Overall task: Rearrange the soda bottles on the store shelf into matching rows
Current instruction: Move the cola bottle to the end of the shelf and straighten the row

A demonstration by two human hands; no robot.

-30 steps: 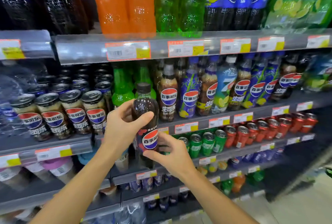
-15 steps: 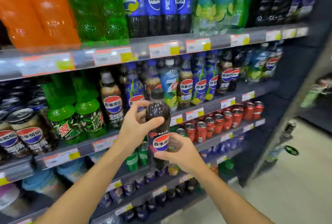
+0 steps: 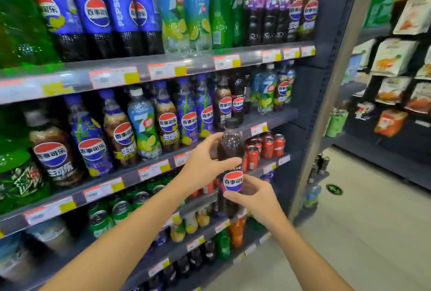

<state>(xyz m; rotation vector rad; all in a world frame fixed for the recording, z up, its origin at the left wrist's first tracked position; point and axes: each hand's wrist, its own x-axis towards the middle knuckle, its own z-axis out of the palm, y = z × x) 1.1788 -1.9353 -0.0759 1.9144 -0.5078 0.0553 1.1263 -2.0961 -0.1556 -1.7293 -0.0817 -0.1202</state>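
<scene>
I hold a glossy, round-shouldered plastic cola bottle upright: left hand fingers curl around its dark body, right hand fingers pinch its label.

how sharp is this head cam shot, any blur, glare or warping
Head view: the held cola bottle and both hands, left and right, are fairly sharp; the left edge smears, with the price tags unreadable; wide-angle warping tilts the shelf upright; small light glints on the large bottles up top.
</scene>
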